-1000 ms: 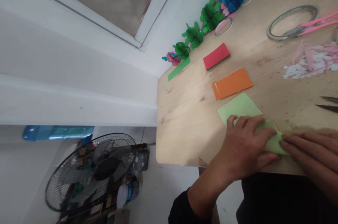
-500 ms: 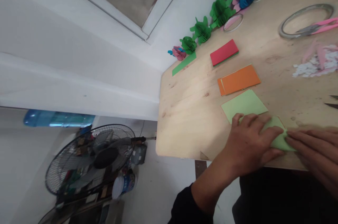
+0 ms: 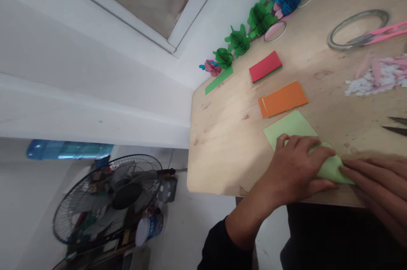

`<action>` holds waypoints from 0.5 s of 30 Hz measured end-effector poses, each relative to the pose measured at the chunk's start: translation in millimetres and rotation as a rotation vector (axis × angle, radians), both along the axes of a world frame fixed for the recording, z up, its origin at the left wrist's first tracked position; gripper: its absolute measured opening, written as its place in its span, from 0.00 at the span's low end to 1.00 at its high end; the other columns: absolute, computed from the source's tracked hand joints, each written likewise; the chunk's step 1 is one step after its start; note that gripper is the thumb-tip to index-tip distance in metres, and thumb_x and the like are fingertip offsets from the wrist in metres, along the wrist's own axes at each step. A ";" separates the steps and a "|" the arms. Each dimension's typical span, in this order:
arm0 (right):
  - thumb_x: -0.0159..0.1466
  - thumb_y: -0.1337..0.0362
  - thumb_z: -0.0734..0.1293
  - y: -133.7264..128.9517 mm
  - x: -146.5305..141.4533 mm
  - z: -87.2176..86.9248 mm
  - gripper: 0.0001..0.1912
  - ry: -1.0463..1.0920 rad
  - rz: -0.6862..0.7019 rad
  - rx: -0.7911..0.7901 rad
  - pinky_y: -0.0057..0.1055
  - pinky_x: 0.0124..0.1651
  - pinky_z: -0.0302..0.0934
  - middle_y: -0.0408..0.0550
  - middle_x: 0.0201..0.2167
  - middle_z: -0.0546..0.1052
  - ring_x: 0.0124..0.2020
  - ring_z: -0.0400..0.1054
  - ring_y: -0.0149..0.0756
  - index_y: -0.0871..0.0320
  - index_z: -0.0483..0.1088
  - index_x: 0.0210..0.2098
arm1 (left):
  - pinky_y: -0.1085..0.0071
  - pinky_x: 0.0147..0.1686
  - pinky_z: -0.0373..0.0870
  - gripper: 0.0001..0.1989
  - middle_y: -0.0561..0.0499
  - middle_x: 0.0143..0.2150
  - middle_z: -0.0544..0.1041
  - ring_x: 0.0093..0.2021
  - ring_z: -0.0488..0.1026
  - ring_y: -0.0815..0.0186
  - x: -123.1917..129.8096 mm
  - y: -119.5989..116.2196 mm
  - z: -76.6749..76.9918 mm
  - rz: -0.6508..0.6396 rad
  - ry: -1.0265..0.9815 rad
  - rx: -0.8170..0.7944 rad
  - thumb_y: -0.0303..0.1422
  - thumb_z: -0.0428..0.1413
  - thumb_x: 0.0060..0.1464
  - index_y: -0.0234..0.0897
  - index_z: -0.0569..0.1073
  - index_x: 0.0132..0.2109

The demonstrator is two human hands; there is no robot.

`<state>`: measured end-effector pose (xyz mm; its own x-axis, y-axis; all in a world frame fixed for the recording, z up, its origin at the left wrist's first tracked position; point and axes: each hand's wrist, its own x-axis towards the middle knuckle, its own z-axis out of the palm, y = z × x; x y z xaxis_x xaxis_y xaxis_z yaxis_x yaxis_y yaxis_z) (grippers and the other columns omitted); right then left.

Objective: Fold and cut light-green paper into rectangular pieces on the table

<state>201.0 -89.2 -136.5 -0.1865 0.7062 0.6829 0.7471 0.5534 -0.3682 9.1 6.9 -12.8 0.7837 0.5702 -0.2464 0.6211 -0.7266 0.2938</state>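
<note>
The light green paper (image 3: pixel 294 128) lay at the wooden table's (image 3: pixel 222 143) near edge, at about 6 o'clock, its near corner already folded over, the rest still flat; the left hand (image 3: pixel 294 172) pressed flat on the fold; the right hand (image 3: pixel 378 185), fingers extended, pinned its tip; no containers showed on the table.

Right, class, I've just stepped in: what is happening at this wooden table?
A person presses a folded light green paper sheet flat near the front edge of the pale wooden table. The left hand lies on it and the right hand pins its fold with its fingertips. Behind lie an orange paper stack, a red paper stack and green honeycomb paper shapes.
</note>
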 end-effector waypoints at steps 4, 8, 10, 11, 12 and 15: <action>0.60 0.50 0.64 0.0 -0.9 -6.4 0.21 0.033 -0.014 0.040 0.37 0.49 0.60 0.33 0.42 0.76 0.54 0.65 0.36 0.40 0.68 0.52 | 0.53 0.59 0.57 0.30 0.45 0.61 0.69 0.59 0.66 0.57 0.8 3.4 0.3 0.006 0.000 -0.022 0.49 0.58 0.53 0.40 0.66 0.59; 0.59 0.51 0.64 -0.9 -2.2 -12.0 0.21 0.031 -0.025 0.039 0.37 0.47 0.60 0.33 0.41 0.76 0.53 0.65 0.36 0.40 0.68 0.52 | 0.55 0.60 0.56 0.30 0.44 0.60 0.70 0.58 0.66 0.57 0.1 5.1 -1.1 0.007 -0.013 -0.033 0.50 0.57 0.54 0.40 0.66 0.58; 0.59 0.51 0.64 -0.7 -2.5 -11.5 0.21 0.029 -0.025 0.035 0.37 0.47 0.60 0.33 0.42 0.76 0.53 0.65 0.36 0.40 0.68 0.52 | 0.55 0.60 0.55 0.28 0.44 0.60 0.70 0.58 0.66 0.58 -0.4 5.3 -1.1 0.000 -0.020 -0.024 0.51 0.54 0.57 0.39 0.66 0.58; 0.59 0.51 0.64 -0.6 -2.5 -10.3 0.21 0.029 -0.024 0.032 0.37 0.47 0.60 0.33 0.42 0.76 0.53 0.65 0.36 0.39 0.68 0.52 | 0.55 0.60 0.55 0.28 0.44 0.60 0.70 0.58 0.66 0.58 -0.5 5.3 -0.9 -0.004 -0.023 -0.018 0.52 0.53 0.57 0.39 0.66 0.58; 0.59 0.51 0.64 -0.6 -2.5 -8.6 0.21 0.029 -0.022 0.028 0.37 0.48 0.60 0.33 0.42 0.76 0.53 0.65 0.36 0.39 0.68 0.52 | 0.55 0.60 0.55 0.28 0.44 0.59 0.70 0.58 0.66 0.58 -0.5 5.4 -0.6 -0.007 -0.023 -0.015 0.52 0.53 0.57 0.39 0.66 0.58; 0.60 0.50 0.63 -1.2 -2.4 -1.5 0.21 0.029 -0.019 0.002 0.38 0.49 0.60 0.33 0.43 0.75 0.54 0.65 0.37 0.39 0.67 0.53 | 0.55 0.60 0.55 0.28 0.44 0.60 0.69 0.58 0.66 0.58 0.3 5.7 0.1 -0.011 -0.010 -0.019 0.52 0.53 0.57 0.39 0.67 0.57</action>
<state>198.6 -90.4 -138.0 -0.1532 0.7080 0.6894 0.7466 0.5399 -0.3886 9.3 12.6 -12.6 0.7924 0.5569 -0.2490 0.6100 -0.7277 0.3135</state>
